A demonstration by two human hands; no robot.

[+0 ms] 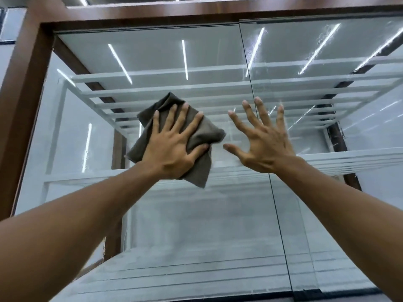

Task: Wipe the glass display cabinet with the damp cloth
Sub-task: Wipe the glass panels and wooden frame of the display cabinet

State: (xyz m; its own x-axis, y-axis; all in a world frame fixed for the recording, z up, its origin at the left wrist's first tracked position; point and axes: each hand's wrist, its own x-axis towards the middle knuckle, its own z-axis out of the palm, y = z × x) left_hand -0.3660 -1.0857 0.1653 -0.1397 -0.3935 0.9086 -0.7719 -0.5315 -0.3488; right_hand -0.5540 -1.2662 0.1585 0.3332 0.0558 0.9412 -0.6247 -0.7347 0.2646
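Cloth (207, 132): one, dark grey-brown, crumpled, lying flat against the left pane of the glass display cabinet (196, 225), at mid-height.
Left hand (172, 144): arm outstretched, palm on the cloth, fingers (178, 118) straight and spread, pressing it to the glass.
Right hand (263, 144): arm raised, fingers splayed wide, just right of the cloth; contact with the glass cannot be told.
Panes: two, meeting at a vertical seam (281, 214).
Frame (26, 83): brown wood, cut off at left.
Shelves (196, 88) inside: several, count blurred by reflections.
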